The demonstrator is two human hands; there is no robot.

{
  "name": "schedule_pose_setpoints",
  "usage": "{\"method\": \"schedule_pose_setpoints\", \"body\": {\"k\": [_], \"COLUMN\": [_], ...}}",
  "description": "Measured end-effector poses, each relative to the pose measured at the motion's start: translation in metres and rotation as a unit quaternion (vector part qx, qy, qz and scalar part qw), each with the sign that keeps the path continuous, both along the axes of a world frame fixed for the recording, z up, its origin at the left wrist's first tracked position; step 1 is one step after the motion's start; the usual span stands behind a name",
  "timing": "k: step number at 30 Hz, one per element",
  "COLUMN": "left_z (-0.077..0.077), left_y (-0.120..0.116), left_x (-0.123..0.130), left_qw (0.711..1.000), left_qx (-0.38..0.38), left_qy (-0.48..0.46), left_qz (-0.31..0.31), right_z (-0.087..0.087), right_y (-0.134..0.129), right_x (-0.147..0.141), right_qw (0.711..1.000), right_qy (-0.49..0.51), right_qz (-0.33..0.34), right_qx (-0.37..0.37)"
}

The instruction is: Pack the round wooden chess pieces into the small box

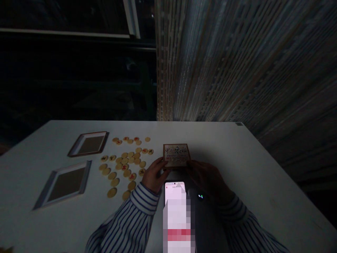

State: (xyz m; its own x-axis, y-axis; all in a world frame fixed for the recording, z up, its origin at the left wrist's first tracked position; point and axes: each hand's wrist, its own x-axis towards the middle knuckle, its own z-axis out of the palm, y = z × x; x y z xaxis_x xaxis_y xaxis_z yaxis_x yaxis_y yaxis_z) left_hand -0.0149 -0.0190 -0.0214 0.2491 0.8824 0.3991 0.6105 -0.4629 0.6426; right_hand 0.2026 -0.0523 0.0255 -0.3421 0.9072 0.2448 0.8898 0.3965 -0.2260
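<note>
A small flat box point(176, 154) with dark Chinese characters on its face is held at the middle of the table. At its lower left corner, my left hand point(156, 175) grips it with thumb and fingers. My right hand point(206, 175), in shadow, holds the lower right corner. Many round wooden pieces point(127, 173) lie spread to the left of my left hand, some with red or black characters, others showing a plain face. What lies beneath the box cannot be seen.
Two shallow open trays, one point(91, 144) behind the other point(67, 182), lie at the left of the white table point(263, 203). A lit phone point(175, 191) stands below the box, near a small device with green lights point(200, 196). A curtain point(223, 63) hangs behind.
</note>
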Motion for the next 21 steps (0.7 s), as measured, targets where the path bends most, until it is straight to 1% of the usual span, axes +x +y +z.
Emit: {"method": "schedule_pose_setpoints", "body": {"k": [8,14,21], "left_z": [-0.0054,-0.0071,-0.0082], "left_y": [-0.0009,-0.0016,-0.0008], "left_x": [-0.0013,-0.0021,-0.0022], "left_qw": [0.999,0.998,0.998], "left_qx": [0.036,0.05,0.052], "left_qy": [0.021,0.03,0.042], "left_qz": [0.001,0.001,-0.008], "right_z": [0.0002,0.0011,0.003], "right_y": [-0.0003,-0.0009,-0.0005], "right_x": [0.0015,0.0012,0.0001], "right_qw": [1.0,0.999,1.0], "right_qy": [-0.017,-0.028,-0.027], "right_qz": [0.003,-0.01,0.002], "right_qx": [-0.002,-0.011,-0.01]}}
